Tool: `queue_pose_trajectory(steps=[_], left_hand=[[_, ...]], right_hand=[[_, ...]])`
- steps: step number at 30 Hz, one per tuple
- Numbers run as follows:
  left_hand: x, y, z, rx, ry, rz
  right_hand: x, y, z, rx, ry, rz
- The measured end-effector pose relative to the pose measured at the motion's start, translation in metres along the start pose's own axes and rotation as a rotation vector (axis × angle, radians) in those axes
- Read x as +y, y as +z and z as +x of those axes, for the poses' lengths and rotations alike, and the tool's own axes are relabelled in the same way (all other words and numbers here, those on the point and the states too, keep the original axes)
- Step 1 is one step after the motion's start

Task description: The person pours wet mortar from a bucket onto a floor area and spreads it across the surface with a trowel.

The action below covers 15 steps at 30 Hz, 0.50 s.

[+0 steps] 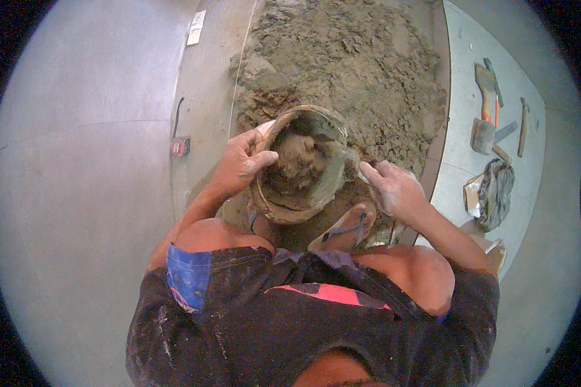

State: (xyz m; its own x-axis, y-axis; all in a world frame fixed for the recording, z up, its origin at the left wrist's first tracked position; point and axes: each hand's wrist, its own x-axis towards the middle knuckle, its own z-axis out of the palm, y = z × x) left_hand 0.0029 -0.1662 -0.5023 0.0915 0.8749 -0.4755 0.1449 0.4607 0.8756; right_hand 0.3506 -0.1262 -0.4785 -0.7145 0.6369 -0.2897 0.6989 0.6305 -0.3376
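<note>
In the middle, a mud-caked bucket [326, 190] is tipped toward me, with a lump of brown wet mortar [303, 158] inside. My left hand [245, 161] grips its left rim, thumb over the edge. At its right side my right hand [394, 190] is closed round what looks like a mud-coated trowel [354, 161], its head against the rim. Beyond and around the bucket spreads a bed of rough wet mortar [342, 58]. My feet in flip-flops [348, 229] are just below the bucket.
A tape measure [181, 146] lies on the left strip, with a small pale piece [196, 27] farther back. On the light tiles [458, 77] at the right lie a rubber mallet [483, 137], several other hand tools [523, 126] and a dark crumpled bag [494, 193].
</note>
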Motion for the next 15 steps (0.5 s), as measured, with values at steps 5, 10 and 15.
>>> queue_pose_trajectory(steps=[5,10,15], left_hand=[[0.015,0.002,-0.008,0.049,0.067,-0.117],[0.022,0.005,-0.009,0.02,0.071,-0.19],[0.012,0.007,-0.003,0.065,0.073,-0.089]], right_hand=[[0.016,-0.019,-0.017,0.12,0.027,0.002],[0.01,0.01,0.0,0.065,0.202,0.181],[0.001,0.082,0.017,-0.116,0.208,0.853]])
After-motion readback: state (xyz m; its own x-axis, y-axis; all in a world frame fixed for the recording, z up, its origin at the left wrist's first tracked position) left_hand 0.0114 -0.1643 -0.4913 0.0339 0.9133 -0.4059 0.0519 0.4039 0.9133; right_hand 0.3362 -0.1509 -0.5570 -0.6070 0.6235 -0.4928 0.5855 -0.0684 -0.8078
